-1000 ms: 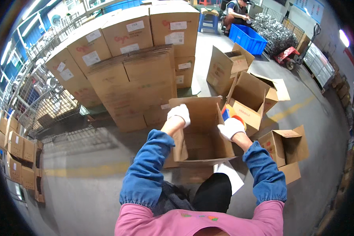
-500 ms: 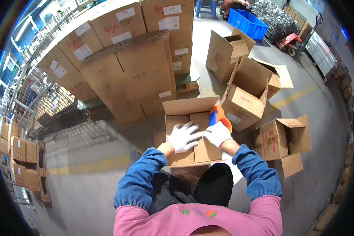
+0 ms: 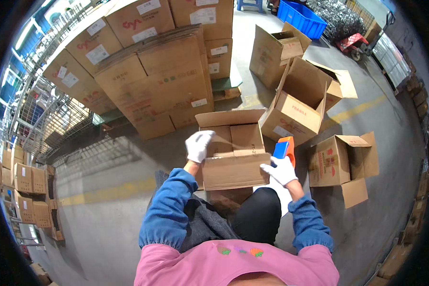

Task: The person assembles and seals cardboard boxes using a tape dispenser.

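In front of my knees stands an open cardboard box (image 3: pixel 231 117) with two smaller cartons (image 3: pixel 247 139) side by side in it. Its near flap (image 3: pixel 236 171) is raised and slants over the near part of the cartons. My left hand (image 3: pixel 198 146), white-gloved, is at the box's left edge, fingers bent loosely and holding nothing that I can see. By the right end of the near flap, my right hand (image 3: pixel 280 170) is closed on an orange and blue tape dispenser (image 3: pixel 285 148); its fingers reach the flap.
Flattened cartons (image 3: pixel 171 81) lean against a stack of full boxes (image 3: pixel 143 21) at the far left. Open empty boxes (image 3: pixel 295 112) stand ahead on the right, another box (image 3: pixel 331 164) nearer. A blue crate (image 3: pixel 300 20) and red pallet jack (image 3: pixel 352 43) are farther back.
Both hands have left the cartons' tops and moved apart to the box's two sides. The near flap has come up over the cartons. The tape dispenser has moved right with my right hand.
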### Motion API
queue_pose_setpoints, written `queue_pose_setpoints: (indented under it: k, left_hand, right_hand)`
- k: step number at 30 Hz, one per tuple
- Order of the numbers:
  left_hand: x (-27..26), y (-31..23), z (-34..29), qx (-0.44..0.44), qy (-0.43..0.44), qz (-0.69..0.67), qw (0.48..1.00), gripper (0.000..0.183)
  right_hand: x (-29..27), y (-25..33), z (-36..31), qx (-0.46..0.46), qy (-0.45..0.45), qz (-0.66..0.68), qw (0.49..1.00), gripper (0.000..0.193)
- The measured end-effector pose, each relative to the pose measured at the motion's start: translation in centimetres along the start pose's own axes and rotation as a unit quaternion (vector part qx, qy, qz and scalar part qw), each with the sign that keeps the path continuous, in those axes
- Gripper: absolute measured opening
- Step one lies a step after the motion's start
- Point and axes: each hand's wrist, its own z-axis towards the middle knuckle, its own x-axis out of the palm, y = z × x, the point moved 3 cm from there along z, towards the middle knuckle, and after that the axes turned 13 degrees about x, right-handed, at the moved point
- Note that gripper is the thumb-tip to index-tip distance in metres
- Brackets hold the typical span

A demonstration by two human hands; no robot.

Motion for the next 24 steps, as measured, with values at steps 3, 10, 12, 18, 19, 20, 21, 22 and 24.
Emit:
queue_pose_setpoints:
  k: [3,10,12,18,19,20,21,22,24]
  left_hand:
    - [-2.1,1.4,1.5,-0.109,-0.218,-0.109,0.964,0.028]
    - [-0.7,-0.4,2.0,-0.166,0.170,0.147,0.960,0.039]
    - [0.4,-2.2,0.6,-0.067,0.242,0.344,0.905,0.037]
    - [1.1,-1.6,-2.8,-0.078,0.158,0.347,0.921,0.062]
    - [1.0,-1.6,-2.8,-0.081,0.164,0.364,0.913,0.064]
    - [0.8,-1.5,-2.8,-0.084,0.169,0.382,0.905,0.067]
    - [0.7,-1.3,-2.8,-0.089,0.164,0.383,0.905,0.067]
    - [0.7,-1.1,-2.8,-0.069,0.164,0.392,0.903,0.067]
    - [0.5,-0.8,-2.9,-0.054,0.172,0.400,0.899,0.067]
  right_hand:
    - [3.1,-1.4,2.4,0.034,0.017,0.038,0.999,0.048]
    - [3.3,-1.8,2.2,0.083,0.114,0.173,0.975,0.037]
    - [3.7,-3.0,2.3,0.106,0.094,0.293,0.946,0.029]
    - [-2.0,-2.8,3.3,-0.024,-0.139,0.362,0.921,0.055]
    - [-3.6,-1.5,3.4,-0.086,-0.161,0.365,0.913,0.068]
    - [-4.7,-0.1,3.5,-0.120,-0.092,0.417,0.896,0.078]
    - [-5.9,1.7,3.4,-0.150,-0.022,0.465,0.872,0.089]
    - [-6.5,3.1,3.7,-0.161,0.028,0.428,0.889,0.099]
    - [-5.9,5.9,3.6,-0.186,0.128,0.400,0.888,0.094]
